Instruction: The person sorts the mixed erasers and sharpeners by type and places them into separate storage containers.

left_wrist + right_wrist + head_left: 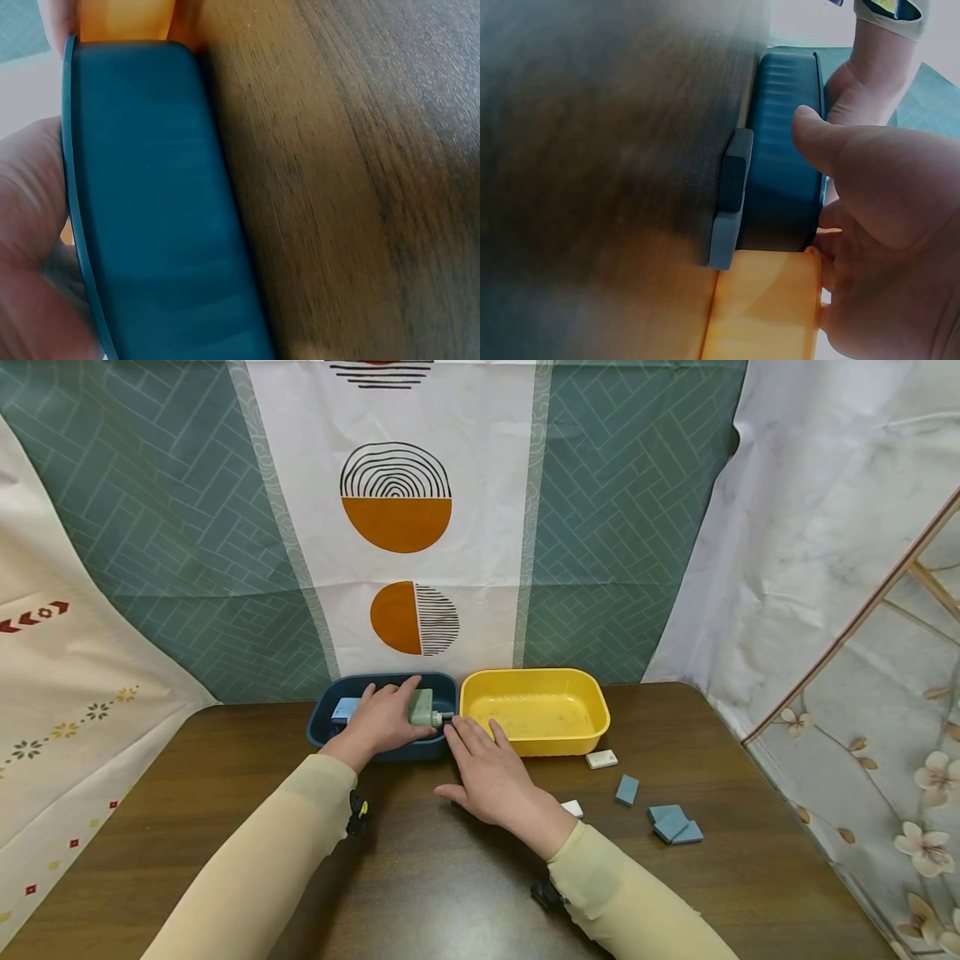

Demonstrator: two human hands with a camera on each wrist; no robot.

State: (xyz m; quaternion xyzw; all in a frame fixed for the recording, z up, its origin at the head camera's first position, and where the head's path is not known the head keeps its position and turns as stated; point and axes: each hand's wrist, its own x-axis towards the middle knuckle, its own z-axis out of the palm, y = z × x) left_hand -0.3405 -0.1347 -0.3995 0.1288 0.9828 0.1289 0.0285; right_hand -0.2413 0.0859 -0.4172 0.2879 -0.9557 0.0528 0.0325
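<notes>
Pale-green flat bottle (421, 705), gripped between the thumb and fingers of the left hand (382, 720), sits inside the dark-blue plastic tub (420, 751). Straight-fingered, the right hand (491, 777) grasps nothing – it reaches where that rim meets the yellow plastic tub (555, 747). Patterned cloth (600, 568) hangs close behind; brown wooden tabletop (427, 868) stretches in front.

Two bins (412, 752), two white blocks (602, 759)
</notes>
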